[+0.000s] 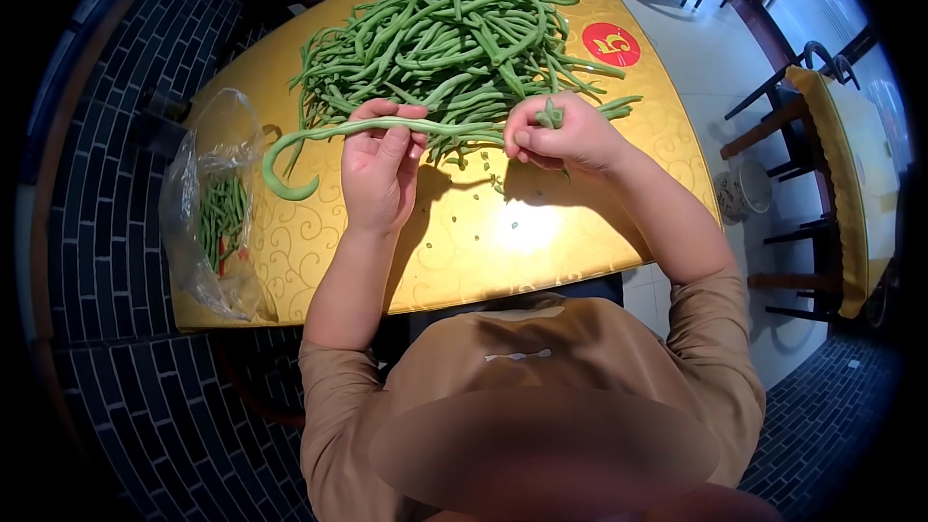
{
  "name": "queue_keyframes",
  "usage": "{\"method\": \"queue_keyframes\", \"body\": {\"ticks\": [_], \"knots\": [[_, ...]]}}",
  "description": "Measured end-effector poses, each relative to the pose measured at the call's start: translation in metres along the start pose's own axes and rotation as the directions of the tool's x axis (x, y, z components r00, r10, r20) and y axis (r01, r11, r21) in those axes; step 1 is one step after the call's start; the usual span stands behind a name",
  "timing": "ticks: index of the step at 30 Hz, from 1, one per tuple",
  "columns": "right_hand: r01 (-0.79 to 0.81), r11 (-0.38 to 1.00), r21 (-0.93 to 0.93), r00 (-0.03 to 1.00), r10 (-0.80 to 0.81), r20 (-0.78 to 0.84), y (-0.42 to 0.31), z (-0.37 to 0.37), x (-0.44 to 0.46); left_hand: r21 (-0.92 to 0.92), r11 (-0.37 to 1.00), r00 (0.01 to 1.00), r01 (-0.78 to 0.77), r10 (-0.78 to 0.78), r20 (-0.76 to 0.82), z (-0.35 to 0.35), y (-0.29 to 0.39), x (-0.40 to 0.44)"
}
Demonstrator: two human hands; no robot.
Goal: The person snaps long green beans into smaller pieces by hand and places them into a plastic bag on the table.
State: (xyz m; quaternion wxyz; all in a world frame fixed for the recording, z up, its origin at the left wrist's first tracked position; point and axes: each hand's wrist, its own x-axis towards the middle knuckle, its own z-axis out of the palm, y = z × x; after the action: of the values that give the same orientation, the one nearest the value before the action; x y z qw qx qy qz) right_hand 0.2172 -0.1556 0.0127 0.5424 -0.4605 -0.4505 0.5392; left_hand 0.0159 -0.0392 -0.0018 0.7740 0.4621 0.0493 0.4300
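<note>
A long green bean point(290, 150) with a curled end stretches sideways in front of the large bean pile point(435, 34). My left hand point(384, 159) pinches it between thumb and fingers, palm turned up, and the curl hangs out to the left. To the right, my right hand point(563, 135) is closed, with short green bean pieces point(550, 116) showing at the top of its fist. The right part of the bean runs toward this hand. Small bean bits point(476, 238) lie scattered on the gold tablecloth below the hands.
A clear plastic bag point(217, 222) holding beans is at the table's left edge. A red round sticker point(611, 43) marks the gold table point(319, 261) at the upper right. Chairs, another table point(841, 184) and a bin point(743, 189) stand on the right.
</note>
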Motion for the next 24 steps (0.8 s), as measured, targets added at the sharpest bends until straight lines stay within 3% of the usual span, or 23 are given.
{"method": "queue_keyframes", "body": {"ticks": [2, 3, 6, 9, 12, 13, 15, 18, 21, 22, 24], "knots": [[-0.014, 0.928, -0.373, 0.997, -0.013, -0.071, -0.002, 0.000, 0.005, 0.008, 0.999, 0.998, 0.054, -0.054, 0.031, -0.003, 0.003, 0.001], [0.038, 0.845, -0.533, 0.989, -0.109, -0.104, 0.004, -0.004, 0.011, 0.016, 0.996, 0.995, 0.092, -0.092, 0.037, -0.003, 0.002, 0.000], [-0.007, 0.846, -0.534, 0.975, -0.114, -0.193, 0.015, -0.004, 0.012, 0.030, 0.977, 0.974, 0.209, -0.211, 0.080, 0.005, -0.002, -0.005], [-0.182, 0.912, -0.368, 0.980, 0.138, -0.141, 0.009, 0.006, 0.009, 0.094, 0.958, 0.958, 0.271, -0.278, 0.075, 0.015, -0.009, -0.011], [0.135, 0.785, -0.604, 0.990, -0.129, 0.053, 0.023, 0.017, 0.006, 0.208, 0.932, 0.944, 0.297, -0.319, 0.085, 0.014, -0.013, -0.014], [0.246, 0.722, -0.647, 0.964, -0.253, 0.084, 0.027, 0.022, 0.005, 0.285, 0.901, 0.938, 0.326, -0.347, 0.025, 0.015, -0.012, -0.016], [0.442, 0.547, -0.711, 0.861, -0.481, 0.165, 0.032, 0.028, 0.005, 0.255, 0.907, 0.935, 0.336, -0.354, 0.028, 0.015, -0.013, -0.016], [0.600, 0.255, -0.758, 0.748, -0.517, 0.417, 0.020, 0.022, 0.000, 0.140, 0.881, 0.877, 0.451, -0.467, 0.116, 0.012, -0.010, -0.016], [0.780, 0.069, -0.622, 0.573, -0.479, 0.665, 0.012, 0.028, -0.006, 0.038, 0.845, 0.837, 0.534, -0.534, 0.119, 0.004, -0.012, -0.007], [0.777, 0.060, -0.627, 0.592, -0.411, 0.693, 0.011, 0.035, -0.012, 0.009, 0.837, 0.833, 0.547, -0.545, 0.095, 0.002, -0.014, -0.005], [0.770, 0.227, -0.597, 0.621, -0.482, 0.618, 0.005, 0.037, -0.013, 0.072, 0.828, 0.818, 0.557, -0.561, 0.128, 0.004, -0.010, -0.006]]}}
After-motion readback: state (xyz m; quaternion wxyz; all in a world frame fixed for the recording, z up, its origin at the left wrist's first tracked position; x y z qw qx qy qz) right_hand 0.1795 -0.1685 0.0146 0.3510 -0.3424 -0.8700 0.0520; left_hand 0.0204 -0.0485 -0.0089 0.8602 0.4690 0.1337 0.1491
